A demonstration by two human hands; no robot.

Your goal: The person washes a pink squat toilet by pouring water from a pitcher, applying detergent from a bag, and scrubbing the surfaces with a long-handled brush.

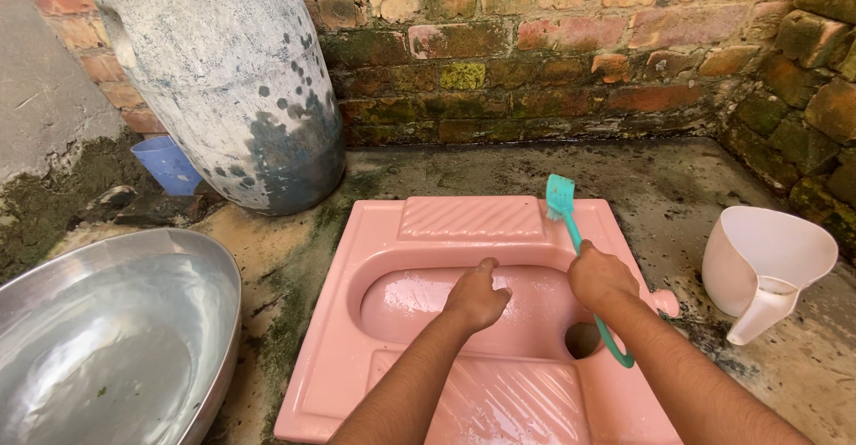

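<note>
Hands work over a pink squat toilet pan set flat on a damp, mossy concrete floor in a brick-walled corner. The right hand has its grip pressed together around the handle of a teal brush, whose bristled head lies up at the far right edge of the pan, just beside the ribbed footrest; the handle runs back under the fist and ends in a loop near the drain hole. The left hand rests inside the wet bowl with its fingers curled down against the glazed surface, holding nothing, thumb pointing away. A white plastic jug lies tipped on its side to the right of the pan, apart from it. A wide metal basin sits to the left, and behind it stands a mottled grey drum with a small blue mug beside its base.
</note>
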